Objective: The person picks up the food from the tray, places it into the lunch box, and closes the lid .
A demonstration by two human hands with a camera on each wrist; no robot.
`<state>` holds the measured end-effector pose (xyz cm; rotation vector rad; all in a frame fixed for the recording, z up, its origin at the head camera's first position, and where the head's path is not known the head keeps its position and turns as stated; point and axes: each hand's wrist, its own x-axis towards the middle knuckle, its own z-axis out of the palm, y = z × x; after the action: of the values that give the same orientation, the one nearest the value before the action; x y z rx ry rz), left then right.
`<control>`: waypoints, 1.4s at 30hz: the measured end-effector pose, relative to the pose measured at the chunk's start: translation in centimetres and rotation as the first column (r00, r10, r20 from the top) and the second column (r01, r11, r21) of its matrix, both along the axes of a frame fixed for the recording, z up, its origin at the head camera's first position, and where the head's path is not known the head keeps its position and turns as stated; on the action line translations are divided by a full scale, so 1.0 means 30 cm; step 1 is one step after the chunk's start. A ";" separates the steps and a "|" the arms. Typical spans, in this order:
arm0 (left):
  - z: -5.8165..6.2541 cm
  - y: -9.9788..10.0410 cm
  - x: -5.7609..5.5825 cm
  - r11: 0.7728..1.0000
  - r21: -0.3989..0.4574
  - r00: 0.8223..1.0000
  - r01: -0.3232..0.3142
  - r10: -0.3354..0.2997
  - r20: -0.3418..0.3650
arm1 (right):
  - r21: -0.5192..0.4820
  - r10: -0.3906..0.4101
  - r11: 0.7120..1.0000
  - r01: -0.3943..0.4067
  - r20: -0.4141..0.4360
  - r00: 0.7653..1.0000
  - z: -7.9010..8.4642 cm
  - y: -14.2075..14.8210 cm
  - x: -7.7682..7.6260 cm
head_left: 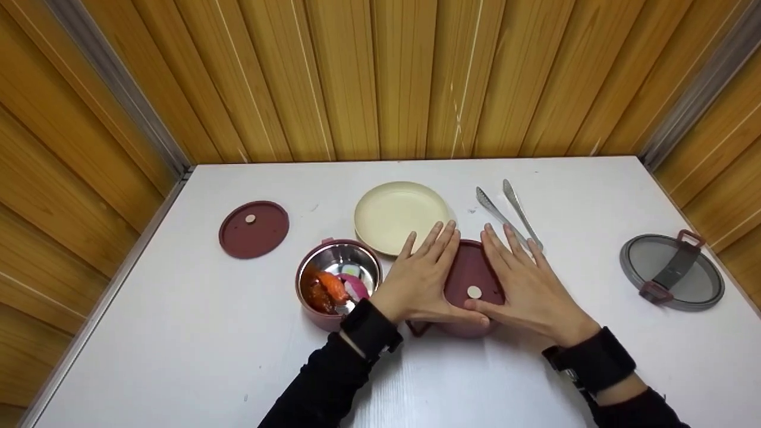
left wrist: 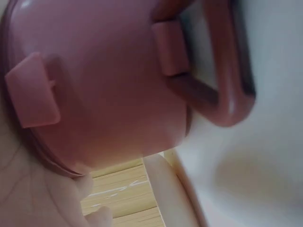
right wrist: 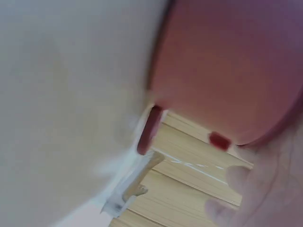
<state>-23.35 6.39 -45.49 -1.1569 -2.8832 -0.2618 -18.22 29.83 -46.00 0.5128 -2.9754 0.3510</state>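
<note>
Both hands lie with straight, spread fingers on the dark red lid (head_left: 474,270) of a round pink container (left wrist: 104,90). The left hand (head_left: 419,282) covers the lid's left side and the right hand (head_left: 529,282) its right side, thumbs meeting near the pale knob (head_left: 474,292). In the left wrist view, the palm rests at the rim, beside a clip tab (left wrist: 33,92) and a folded-down handle (left wrist: 229,90). From the right wrist, the container wall (right wrist: 213,71) shows with the palm at its rim. Left of the hands stands an uncovered steel-lined bowl (head_left: 339,324) holding sushi-like pieces (head_left: 333,286).
A cream plate (head_left: 401,211) lies behind the bowl and container. Metal tongs (head_left: 520,208) rest at the back right. Another dark red lid (head_left: 255,235) is at the left, and a grey lid with a strap handle (head_left: 704,279) at the right edge. Wood-look panels surround the white table (head_left: 178,333).
</note>
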 end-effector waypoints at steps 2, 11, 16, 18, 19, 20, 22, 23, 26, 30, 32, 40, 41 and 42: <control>-0.004 0.003 -0.001 1.000 -0.009 1.000 -0.001 0.001 -0.003 | -0.001 0.017 1.000 -0.017 0.004 1.000 -0.007 0.003 -0.007; -0.014 0.002 -0.012 1.000 -0.023 1.000 0.007 -0.007 0.007 | 0.008 0.039 0.999 -0.039 -0.006 0.999 -0.018 -0.010 -0.021; -0.014 -0.004 -0.014 1.000 -0.013 1.000 0.012 -0.011 0.012 | -0.015 0.048 0.999 -0.049 -0.021 0.999 -0.018 -0.021 -0.020; -0.015 -0.007 -0.015 1.000 -0.004 1.000 0.011 -0.011 0.007 | -0.025 0.045 0.999 -0.045 -0.013 0.999 -0.018 -0.024 -0.021; -0.017 -0.009 -0.014 1.000 -0.004 1.000 0.009 -0.009 0.001 | -0.032 0.044 0.999 -0.044 -0.005 0.999 -0.019 -0.026 -0.021; -0.021 -0.010 -0.015 1.000 -0.001 1.000 0.007 -0.007 -0.001 | -0.040 0.043 0.998 -0.043 0.003 0.999 -0.021 -0.027 -0.021; -0.028 -0.012 -0.013 1.000 0.013 1.000 0.002 -0.002 -0.005 | -0.057 0.041 0.998 -0.040 0.009 0.999 -0.026 -0.029 -0.022; -0.032 -0.013 -0.013 1.000 0.022 1.000 -0.001 0.001 -0.007 | -0.067 0.041 0.997 -0.040 0.008 0.999 -0.029 -0.031 -0.022; -0.039 -0.015 -0.013 0.999 0.048 1.000 -0.006 0.006 0.000 | -0.082 0.042 0.996 -0.043 -0.012 0.999 -0.034 -0.033 -0.021; -0.041 -0.016 -0.013 0.997 0.076 1.000 -0.005 0.003 0.031 | -0.085 0.050 0.995 -0.052 -0.026 0.998 -0.033 -0.031 -0.019; -0.036 -0.015 -0.014 0.996 0.084 0.999 -0.003 -0.001 0.050 | -0.091 0.055 0.994 -0.056 -0.018 0.998 -0.028 -0.027 -0.019; -0.006 -0.008 -0.007 0.992 0.125 0.987 -0.029 0.008 0.163 | -0.226 0.086 0.972 -0.062 0.096 0.992 -0.010 0.025 -0.012; -0.004 -0.010 -0.004 0.992 0.122 0.984 -0.036 0.014 0.176 | -0.237 0.089 0.970 -0.061 0.108 0.990 -0.010 0.032 -0.009; -0.004 -0.013 -0.001 0.992 0.117 0.983 -0.040 0.018 0.185 | -0.244 0.091 0.968 -0.060 0.117 0.989 -0.010 0.039 -0.007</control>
<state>-23.38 6.00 -45.60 -1.1253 -2.9866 -0.5623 -18.44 30.99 -46.31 0.5967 -2.9790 0.7681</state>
